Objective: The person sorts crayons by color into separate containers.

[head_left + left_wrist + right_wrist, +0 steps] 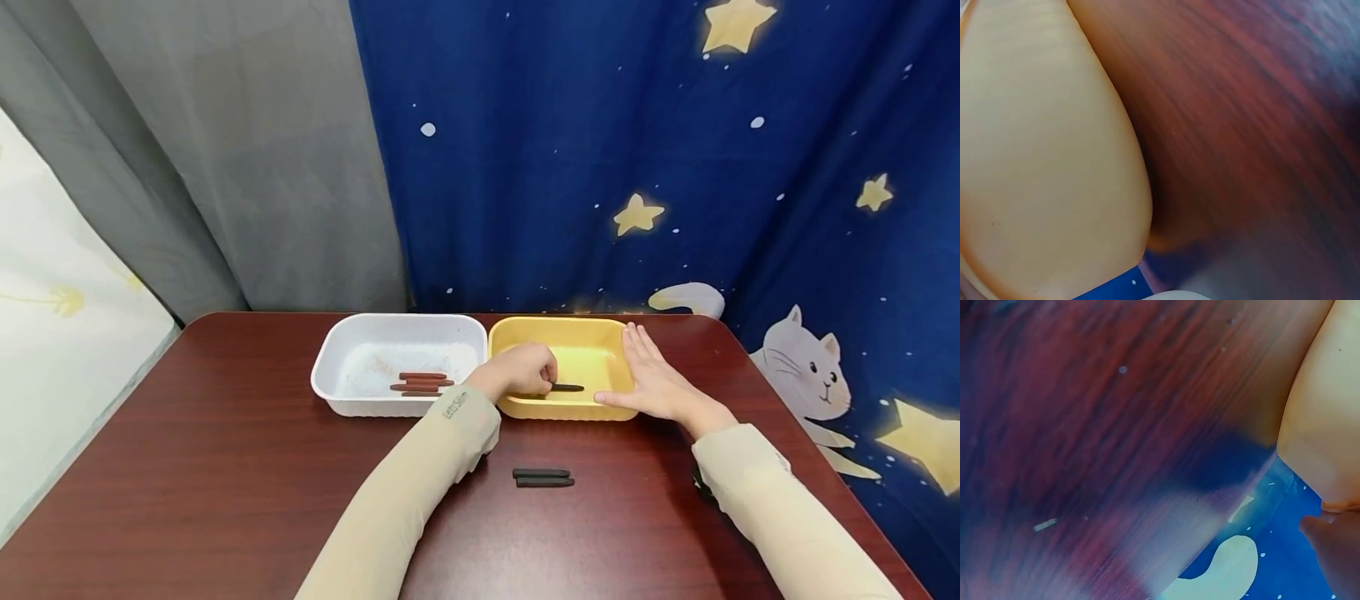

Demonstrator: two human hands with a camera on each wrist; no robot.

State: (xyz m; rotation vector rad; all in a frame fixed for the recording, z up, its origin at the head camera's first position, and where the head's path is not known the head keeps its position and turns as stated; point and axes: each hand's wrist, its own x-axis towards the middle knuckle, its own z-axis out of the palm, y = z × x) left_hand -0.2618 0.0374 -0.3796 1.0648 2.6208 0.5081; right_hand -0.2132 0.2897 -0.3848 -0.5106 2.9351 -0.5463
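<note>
Inside the yellow tray (pixel 570 410), my left hand (pixel 523 368) has its fingers curled down at the left end of a black crayon (pixel 567 387), which lies low over the tray floor. The fingertips are partly hidden behind the hand. My right hand (pixel 654 379) rests with straight, spread fingers on the right end of the same tray, the thumb along its front rim. Two more black crayons (pixel 543 482) lie side by side on the table in front of the tray. Both wrist views show mostly sleeve and table.
A white tray (pixel 341 406) stands left of the yellow one, with several reddish-brown crayons (pixel 422 385) in it. Both trays sit near the far edge of the dark red wooden table (pixel 225 467). Grey and blue curtains (pixel 525 167) hang behind.
</note>
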